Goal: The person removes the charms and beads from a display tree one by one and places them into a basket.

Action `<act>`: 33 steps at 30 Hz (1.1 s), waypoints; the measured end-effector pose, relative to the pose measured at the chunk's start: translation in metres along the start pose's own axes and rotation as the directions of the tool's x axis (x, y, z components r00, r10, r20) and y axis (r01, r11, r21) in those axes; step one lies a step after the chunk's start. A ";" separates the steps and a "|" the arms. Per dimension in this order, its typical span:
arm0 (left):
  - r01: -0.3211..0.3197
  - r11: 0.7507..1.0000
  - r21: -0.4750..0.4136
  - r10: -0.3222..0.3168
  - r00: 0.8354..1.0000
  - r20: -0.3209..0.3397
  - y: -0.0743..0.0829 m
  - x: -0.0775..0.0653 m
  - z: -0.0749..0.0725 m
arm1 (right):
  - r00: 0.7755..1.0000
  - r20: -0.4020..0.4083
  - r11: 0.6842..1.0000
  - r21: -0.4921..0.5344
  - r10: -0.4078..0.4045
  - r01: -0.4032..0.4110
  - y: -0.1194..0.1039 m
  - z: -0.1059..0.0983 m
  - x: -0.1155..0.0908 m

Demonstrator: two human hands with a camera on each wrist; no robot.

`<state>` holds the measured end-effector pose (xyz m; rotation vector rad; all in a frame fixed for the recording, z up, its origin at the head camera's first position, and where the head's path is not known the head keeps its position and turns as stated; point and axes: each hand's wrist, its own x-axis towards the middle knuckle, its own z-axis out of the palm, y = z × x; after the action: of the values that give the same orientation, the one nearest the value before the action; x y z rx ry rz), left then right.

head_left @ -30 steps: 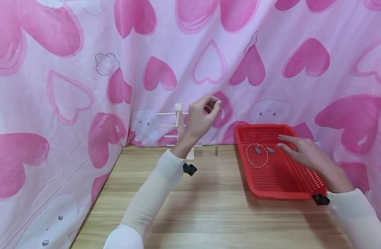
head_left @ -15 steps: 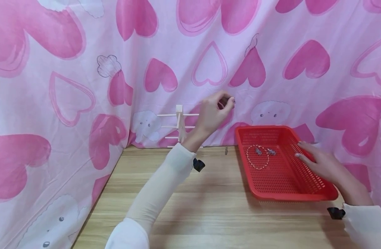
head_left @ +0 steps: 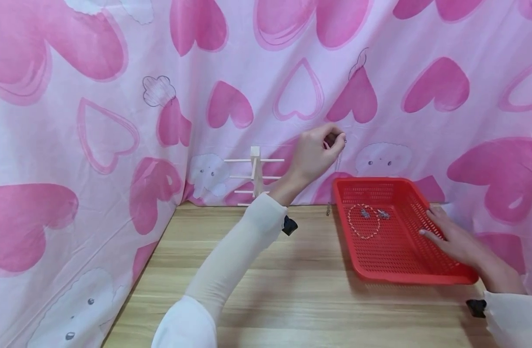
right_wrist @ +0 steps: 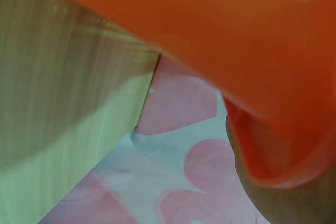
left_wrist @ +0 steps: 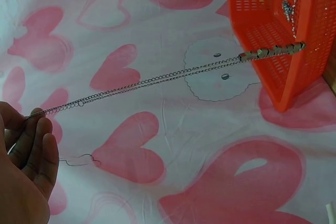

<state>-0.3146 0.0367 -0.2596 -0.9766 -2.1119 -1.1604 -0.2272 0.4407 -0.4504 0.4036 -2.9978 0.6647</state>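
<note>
My left hand (head_left: 313, 152) pinches the top of a fine chain necklace (left_wrist: 157, 80) between thumb and fingertips, raised above the table. The chain's two strands hang together, with a dark, patterned, bar-like pendant (left_wrist: 273, 51) at the lower end. In the head view that pendant dangles just left of the red plastic basket (head_left: 418, 278). My right hand (head_left: 459, 241) grips the basket's right side, thumb on the inner side and the other fingers beyond the rim. Inside the basket lie a beaded loop (head_left: 366, 238) and small silvery jewellery pieces (head_left: 383, 214).
A wooden rack (head_left: 255, 169) with several thin side pegs stands at the back, left of my left hand and partly behind the forearm. Pink heart-print cloth (head_left: 231, 104) hangs behind and to the left of the wooden table (head_left: 292, 299).
My left hand has moved right with the necklace, from near the rack toward the basket. The right hand has gone from above the basket to its right rim.
</note>
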 end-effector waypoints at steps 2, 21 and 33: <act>-0.005 1.000 0.011 0.005 1.000 0.005 0.001 0.001 0.002 | 1.000 -0.003 1.000 0.019 -0.016 0.016 0.005 0.004 -0.002; -0.001 1.000 -0.004 0.001 0.996 0.088 0.017 0.016 0.029 | 0.991 -0.118 0.997 0.031 -0.063 0.067 0.022 0.024 -0.007; -0.027 0.997 0.067 0.009 0.968 0.249 0.033 0.023 0.054 | 0.994 -0.104 1.000 0.008 -0.025 0.026 0.018 0.024 -0.004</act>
<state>-0.3076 0.1034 -0.2535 -1.1578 -2.3163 -0.9898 -0.2281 0.4471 -0.4796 0.3943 -2.8876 0.6757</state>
